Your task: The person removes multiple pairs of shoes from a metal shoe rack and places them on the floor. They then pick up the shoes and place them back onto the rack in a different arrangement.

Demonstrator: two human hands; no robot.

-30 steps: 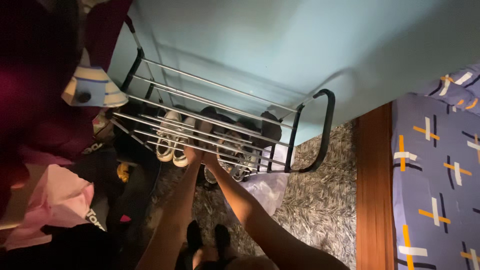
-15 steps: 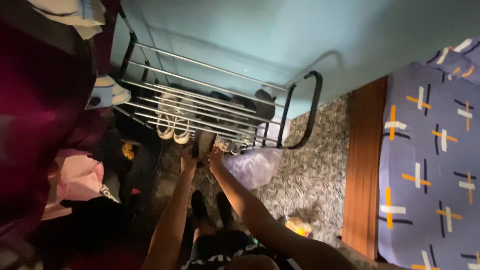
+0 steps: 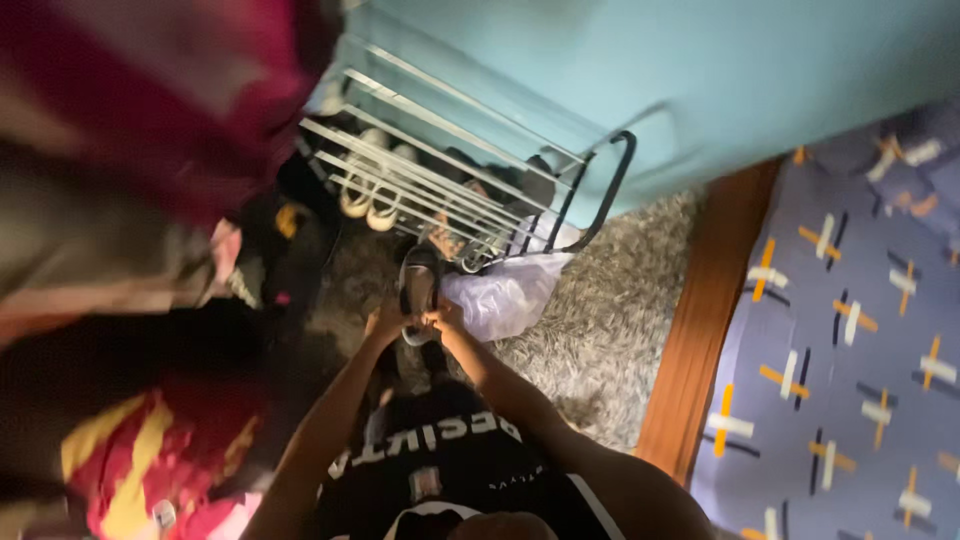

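Observation:
Both of my hands hold a dark sandal (image 3: 418, 285) in front of a metal shoe rack (image 3: 440, 170). My left hand (image 3: 385, 322) grips its near left side and my right hand (image 3: 443, 318) grips its near right side. The sandal is clear of the rack, above the shaggy grey rug (image 3: 610, 310). A pair of white sneakers (image 3: 368, 195) and several darker shoes sit on the rack's lower rails, partly hidden by the bars.
A white plastic bag (image 3: 505, 290) lies at the rack's foot beside my hands. Hanging clothes (image 3: 150, 150) crowd the left. A light blue wall (image 3: 650, 70) stands behind the rack. A wooden bed frame (image 3: 700, 320) and a patterned purple sheet (image 3: 850, 330) fill the right.
My hands have pulled the dark sandal out from the rack's lower shelf and towards me. The view has swung, so the rack sits higher and further off.

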